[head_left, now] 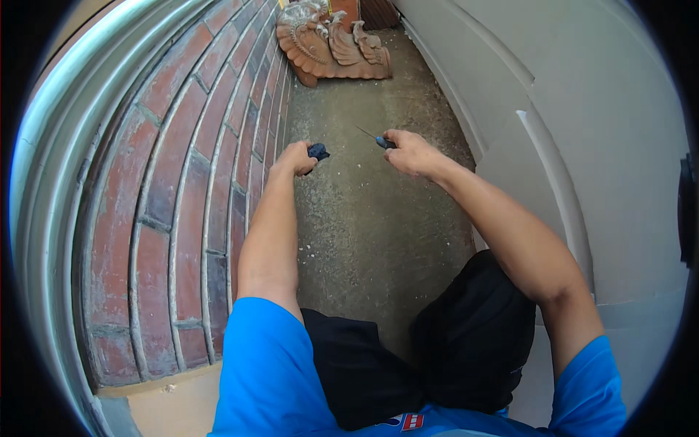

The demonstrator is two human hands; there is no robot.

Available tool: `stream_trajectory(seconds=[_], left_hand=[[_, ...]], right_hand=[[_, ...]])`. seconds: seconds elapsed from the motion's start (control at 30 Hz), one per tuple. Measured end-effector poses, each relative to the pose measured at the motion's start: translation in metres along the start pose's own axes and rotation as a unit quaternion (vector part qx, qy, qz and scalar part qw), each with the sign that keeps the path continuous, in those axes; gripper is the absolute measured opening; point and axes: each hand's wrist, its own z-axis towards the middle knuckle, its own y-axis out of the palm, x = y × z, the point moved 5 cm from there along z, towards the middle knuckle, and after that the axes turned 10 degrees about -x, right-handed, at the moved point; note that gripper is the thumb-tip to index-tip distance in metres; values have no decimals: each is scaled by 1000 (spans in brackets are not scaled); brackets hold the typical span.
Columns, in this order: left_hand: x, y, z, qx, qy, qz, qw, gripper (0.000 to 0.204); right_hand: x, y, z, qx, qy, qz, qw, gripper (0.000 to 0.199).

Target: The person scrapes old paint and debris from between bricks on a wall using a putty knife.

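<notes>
My left hand (295, 159) is closed round a small dark blue-black object (318, 151); its kind cannot be made out. It is held out over the floor beside the brick wall. To the right, my right hand (412, 154) grips a screwdriver (384, 143) by its blue and black handle. The thin shaft points up and to the left, toward the far end of the passage. Its tip touches nothing, and a gap separates it from the dark object.
A red brick wall (178, 182) with pale joints runs along the left. Grey-white panels (531, 138) line the right side. Ornate terracotta pieces (338, 51) lie at the far end of the concrete floor (357, 240), which has scattered pale specks. My black-clad knees are close below.
</notes>
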Motion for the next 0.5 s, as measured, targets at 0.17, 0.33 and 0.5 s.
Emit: stream_trajectory(seconds=[0.17, 0.33, 0.5], left_hand=[[-29, -12, -6, 38, 8, 46, 998, 52], [-28, -14, -2, -7, 13, 50, 999, 56], [-50, -16, 7, 1, 51, 60, 997, 55]], right_hand=[[-2, 17, 2, -27, 22, -52, 998, 34], [10, 32, 2, -73, 57, -121, 988, 30], [-9, 65, -13, -298, 37, -231, 926, 28]])
